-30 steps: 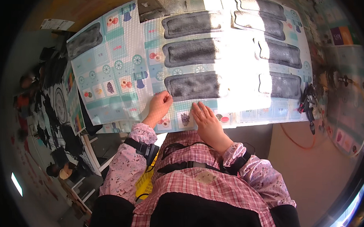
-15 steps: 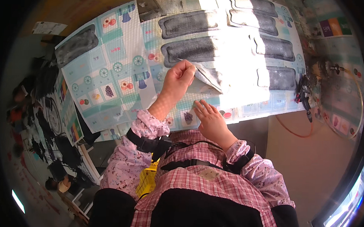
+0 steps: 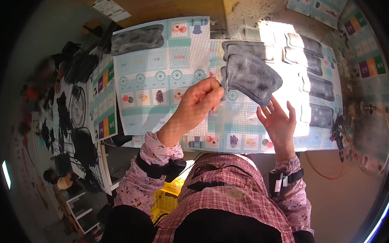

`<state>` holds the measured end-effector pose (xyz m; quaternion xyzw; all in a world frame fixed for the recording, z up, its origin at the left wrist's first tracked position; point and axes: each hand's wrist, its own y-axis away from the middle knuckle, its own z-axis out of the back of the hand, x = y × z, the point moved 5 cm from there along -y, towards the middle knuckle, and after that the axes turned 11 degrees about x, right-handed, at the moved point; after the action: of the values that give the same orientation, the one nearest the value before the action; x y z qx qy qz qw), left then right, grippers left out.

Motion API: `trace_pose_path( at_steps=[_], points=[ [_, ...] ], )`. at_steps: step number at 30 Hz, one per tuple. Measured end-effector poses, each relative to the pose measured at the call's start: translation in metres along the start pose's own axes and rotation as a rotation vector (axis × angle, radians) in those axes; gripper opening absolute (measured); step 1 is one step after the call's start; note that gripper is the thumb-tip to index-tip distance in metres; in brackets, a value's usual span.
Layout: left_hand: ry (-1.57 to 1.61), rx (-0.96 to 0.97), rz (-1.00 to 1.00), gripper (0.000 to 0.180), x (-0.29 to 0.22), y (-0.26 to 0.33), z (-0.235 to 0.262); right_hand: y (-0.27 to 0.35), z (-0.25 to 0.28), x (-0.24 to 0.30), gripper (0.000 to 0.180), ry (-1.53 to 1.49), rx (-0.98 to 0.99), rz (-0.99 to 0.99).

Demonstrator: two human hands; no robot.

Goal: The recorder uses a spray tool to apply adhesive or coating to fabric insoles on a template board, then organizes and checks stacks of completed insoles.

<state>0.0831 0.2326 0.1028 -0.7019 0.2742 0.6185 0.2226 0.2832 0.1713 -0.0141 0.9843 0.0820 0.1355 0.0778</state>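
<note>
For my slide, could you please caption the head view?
Left hand lifts a grey padded piece off a printed sheet; right hand open.

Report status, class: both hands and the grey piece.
Left hand pinches grey padded piece, lifted off printed sheet. Right hand open beneath it. Nothing in the way.

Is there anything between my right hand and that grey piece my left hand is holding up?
Nothing visible. The right hand is open just below the grey piece, which the left hand pinches at its left edge.
</note>
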Motion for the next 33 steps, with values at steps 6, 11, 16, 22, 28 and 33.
trace_pose_path(
  at_steps=[6,11,16,22,28,33],
  points=[
    [-0.365,-0.260,-0.029,0.013,-0.040,0.079,0.164,-0.076,-0.086,-0.069,0.040,1.899,0.229,0.144],
    [-0.548,-0.420,0.056,0.017,-0.016,0.109,0.296,-0.178,-0.103,-0.175,0.043,0.599,0.376,-0.167],
    [-0.548,-0.678,0.240,0.026,0.029,0.128,0.370,-0.227,-0.067,-0.220,0.044,0.977,0.079,-0.207],
    [0.371,-0.597,0.123,0.030,0.043,0.150,0.389,-0.188,-0.063,-0.182,0.038,1.211,-0.014,0.044],
    [-0.093,-0.653,0.086,0.030,0.055,0.171,0.419,-0.101,-0.032,-0.077,0.036,1.181,-0.314,0.154],
    [0.514,-0.730,-0.009,0.031,0.068,0.174,0.422,-0.061,0.006,-0.035,0.031,1.283,-0.281,0.201]
  ],
)
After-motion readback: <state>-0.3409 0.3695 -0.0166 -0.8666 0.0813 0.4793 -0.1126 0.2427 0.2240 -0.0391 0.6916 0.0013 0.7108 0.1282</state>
